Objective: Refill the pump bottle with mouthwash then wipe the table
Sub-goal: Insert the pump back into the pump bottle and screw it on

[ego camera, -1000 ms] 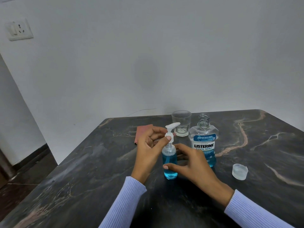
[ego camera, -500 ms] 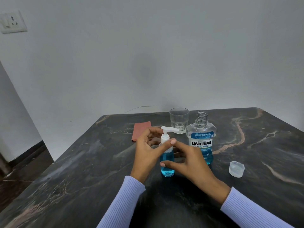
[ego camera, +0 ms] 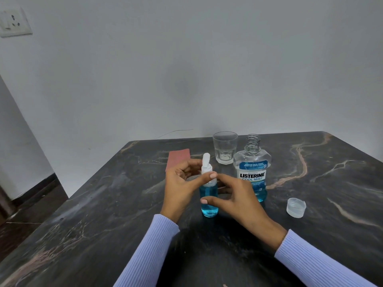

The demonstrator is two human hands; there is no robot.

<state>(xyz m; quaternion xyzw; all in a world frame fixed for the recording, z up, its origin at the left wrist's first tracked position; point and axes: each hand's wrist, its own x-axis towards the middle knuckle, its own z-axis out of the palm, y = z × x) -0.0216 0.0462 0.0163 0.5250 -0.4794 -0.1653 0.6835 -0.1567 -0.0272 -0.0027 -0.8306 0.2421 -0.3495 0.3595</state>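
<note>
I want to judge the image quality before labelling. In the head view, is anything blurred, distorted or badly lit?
Head view: soft, even light, no hard shadows; a faint dark smudge on the wall. The pump head is slightly motion-blurred, while the Listerine bottle label stays readable. Wide-angle distortion bends the table edges and the tilted wall socket. Mild glare lies on the dark tabletop.

glass (ego camera: 225, 147) behind pump bottle (ego camera: 209, 200)

Clear plastic and glass on polished dark stone

The surface (ego camera: 310, 172) is glossy veined marble; pump bottle (ego camera: 209, 200) and mouthwash bottle (ego camera: 252, 168) are clear plastic, the tumbler (ego camera: 225, 147) smooth glass, the cap (ego camera: 296, 207) frosted plastic, the sleeves (ego camera: 149, 253) ribbed knit.
</note>
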